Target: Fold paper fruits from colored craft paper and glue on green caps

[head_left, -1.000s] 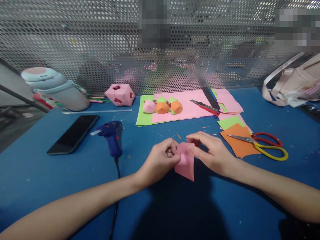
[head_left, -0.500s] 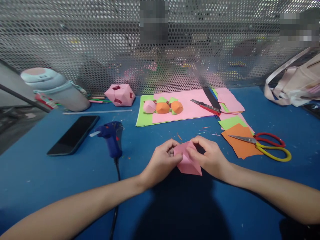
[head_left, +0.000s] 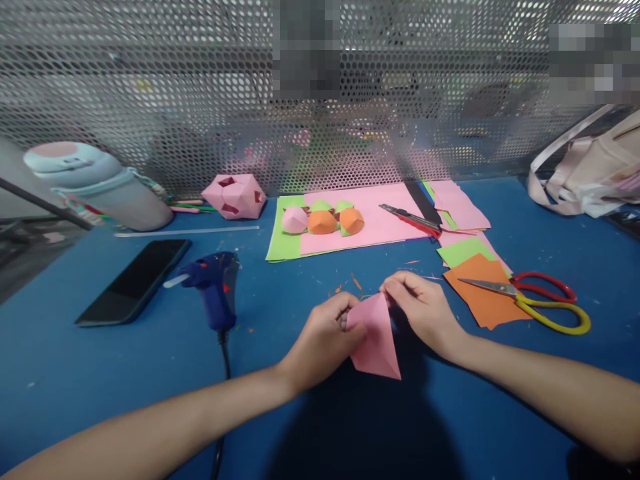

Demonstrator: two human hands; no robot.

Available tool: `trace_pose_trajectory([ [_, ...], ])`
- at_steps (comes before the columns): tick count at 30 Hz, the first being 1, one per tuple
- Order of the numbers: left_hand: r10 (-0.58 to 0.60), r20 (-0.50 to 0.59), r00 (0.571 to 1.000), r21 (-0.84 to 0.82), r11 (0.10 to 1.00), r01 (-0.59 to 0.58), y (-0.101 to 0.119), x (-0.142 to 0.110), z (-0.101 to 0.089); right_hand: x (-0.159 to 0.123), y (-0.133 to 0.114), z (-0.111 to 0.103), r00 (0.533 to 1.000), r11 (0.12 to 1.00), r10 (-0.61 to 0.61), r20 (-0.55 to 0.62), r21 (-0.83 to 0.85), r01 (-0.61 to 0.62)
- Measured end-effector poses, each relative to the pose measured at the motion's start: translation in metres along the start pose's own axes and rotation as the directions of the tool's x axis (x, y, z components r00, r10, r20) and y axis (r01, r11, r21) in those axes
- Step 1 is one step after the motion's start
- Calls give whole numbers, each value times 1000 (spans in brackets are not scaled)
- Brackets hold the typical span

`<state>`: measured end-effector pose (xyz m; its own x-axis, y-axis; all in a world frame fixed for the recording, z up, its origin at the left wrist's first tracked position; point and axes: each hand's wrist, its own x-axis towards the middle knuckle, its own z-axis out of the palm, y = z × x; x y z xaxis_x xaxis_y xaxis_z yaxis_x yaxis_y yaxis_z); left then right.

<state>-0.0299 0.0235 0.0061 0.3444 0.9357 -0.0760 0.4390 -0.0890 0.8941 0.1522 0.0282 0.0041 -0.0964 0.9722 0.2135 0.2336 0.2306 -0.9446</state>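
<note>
A creased piece of pink paper (head_left: pixel 374 340) is held between both hands over the blue table, one pointed corner hanging toward me. My left hand (head_left: pixel 327 337) grips its left side, thumb on the front and fingers curled behind. The fingertips of my right hand (head_left: pixel 420 307) pinch the top corner of the paper. Just beyond the hands lie small orange paper scraps (head_left: pixel 356 281). To the left, a blue glue gun (head_left: pixel 213 290) rests on the table with a clear stick jutting from it and a cord trailing toward me.
Scissors (head_left: pixel 537 300) lie on orange paper (head_left: pixel 483 293) at right. Behind are a utility knife (head_left: pixel 411 217), pink sheets (head_left: pixel 373 200), several small paper shapes (head_left: pixel 323 222) and a pink faceted paper ball (head_left: pixel 235 195). A phone (head_left: pixel 135 283) and a bottle (head_left: pixel 110 190) stand left; a bag (head_left: pixel 595 160) sits right.
My right hand has shifted from the paper's face to its top corner. The paper is tilted differently, showing a larger flat face and its lower point nearer me. The view has moved slightly.
</note>
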Motion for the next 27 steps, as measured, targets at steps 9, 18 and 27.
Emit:
trace_pose_trajectory([
  [9,-5,-68,998,-16,1000,4,-4,2,4,-7,4,7,994,999,30,101,-21,-28],
  [18,-46,-51,998,-87,995,41,6,4,3,-10,11,2,916,904,-389,94,-152,400],
  [27,22,-47,999,-109,994,-27,7,4,4,-14,12,2,897,880,-414,154,-183,438],
])
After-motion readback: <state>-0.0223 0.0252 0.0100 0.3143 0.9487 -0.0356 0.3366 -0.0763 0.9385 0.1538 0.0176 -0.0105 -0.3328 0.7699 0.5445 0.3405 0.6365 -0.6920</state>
